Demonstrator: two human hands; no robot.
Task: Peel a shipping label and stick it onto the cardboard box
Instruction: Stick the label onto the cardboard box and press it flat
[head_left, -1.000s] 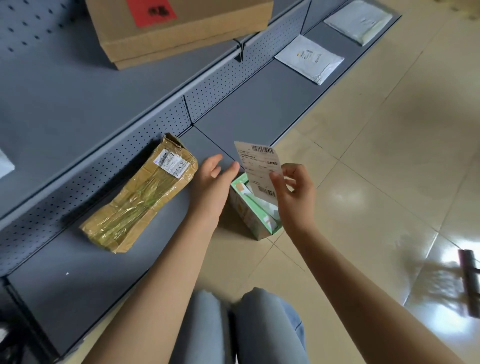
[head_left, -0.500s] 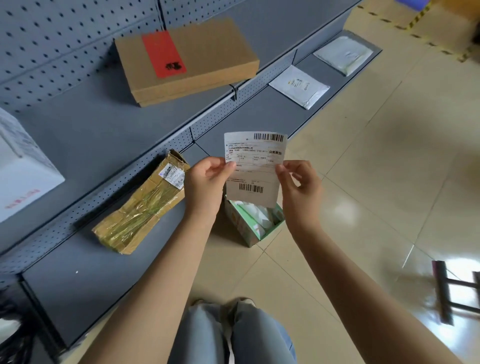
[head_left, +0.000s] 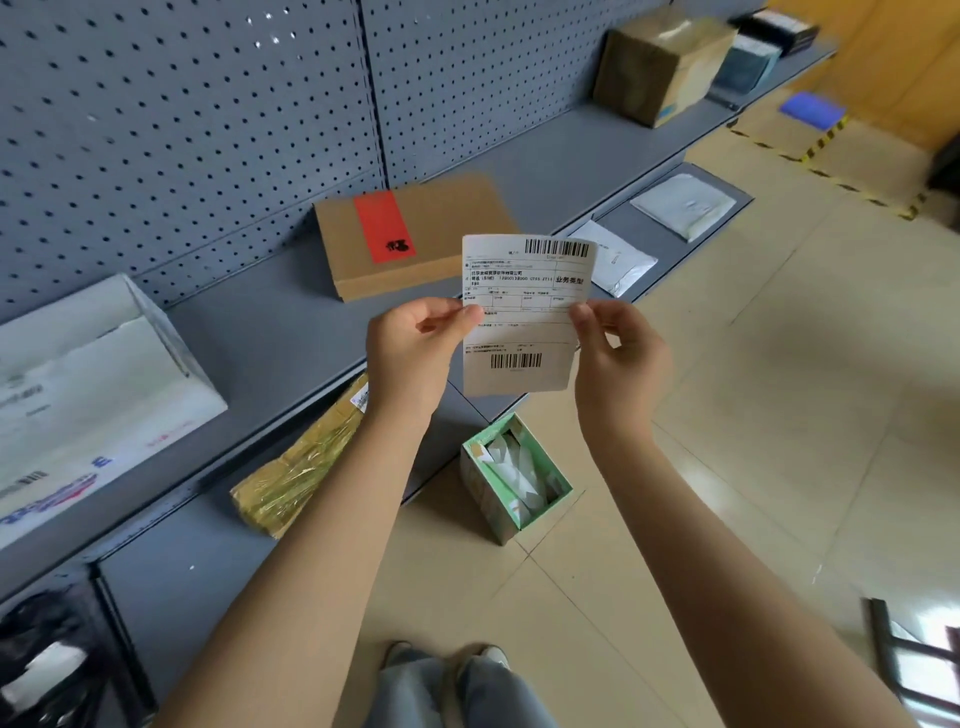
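Note:
I hold a white shipping label (head_left: 524, 312) with two barcodes upright in front of me. My left hand (head_left: 410, 353) pinches its left edge and my right hand (head_left: 618, 353) pinches its right edge, both at mid height. Behind the label, a flat brown cardboard box (head_left: 441, 234) with a red sticker lies on the grey middle shelf (head_left: 270, 332). Whether the backing paper is still on the label I cannot tell.
A small green box (head_left: 514, 478) of paper strips stands on the tiled floor below the label. A tape-wrapped yellow parcel (head_left: 301, 462) lies on the bottom shelf. A white carton (head_left: 88, 384) sits at left, a taped brown box (head_left: 660, 67) far right, white mailers (head_left: 685, 205) beyond.
My view has tilted up from the bottom shelf to the middle shelf. My left hand joined my right on the label, and both raised it in front of the cardboard box.

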